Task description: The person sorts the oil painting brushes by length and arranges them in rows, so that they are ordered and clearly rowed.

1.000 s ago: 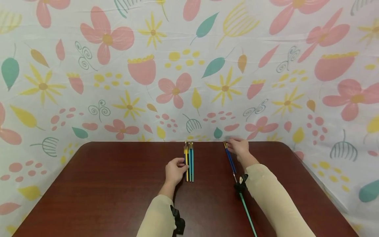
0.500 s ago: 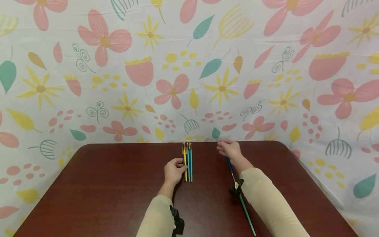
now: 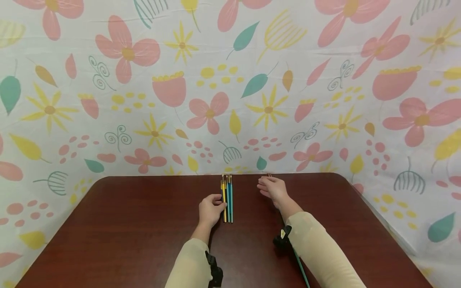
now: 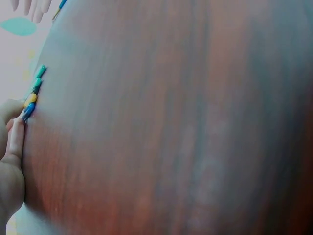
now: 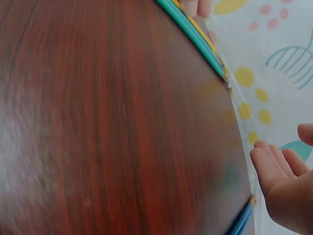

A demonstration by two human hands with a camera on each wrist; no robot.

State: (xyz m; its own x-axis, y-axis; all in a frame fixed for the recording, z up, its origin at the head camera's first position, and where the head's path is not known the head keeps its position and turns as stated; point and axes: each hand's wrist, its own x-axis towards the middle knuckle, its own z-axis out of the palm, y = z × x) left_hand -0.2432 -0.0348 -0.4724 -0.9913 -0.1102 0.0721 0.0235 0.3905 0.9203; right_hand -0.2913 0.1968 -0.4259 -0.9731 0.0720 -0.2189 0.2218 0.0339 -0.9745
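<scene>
A row of paintbrushes (image 3: 231,204) lies near the table's far edge, handles toward me: dark blue, yellow and teal ones side by side. At the row's left side my left hand (image 3: 210,211) pinches the blue and yellow brushes between thumb and fingers. The left wrist view shows the coloured handle ends (image 4: 30,105) beside those fingers. My right hand (image 3: 275,191) hovers to the right of the row, fingers extended and holding nothing. Blue paintbrushes (image 5: 240,220) lie beneath it, mostly hidden from the head view. Under the right forearm, a long green handle (image 3: 301,268) shows partly.
The dark red-brown wooden table (image 3: 144,232) has rounded far corners. Behind its far edge hangs a white cloth (image 3: 209,60) with a flower and leaf print. Small black cameras (image 3: 215,272) are strapped to both wrists.
My right hand has moved left and slightly toward me, away from the blue brush tips, and now covers the blue brushes. My left hand stays at the row.
</scene>
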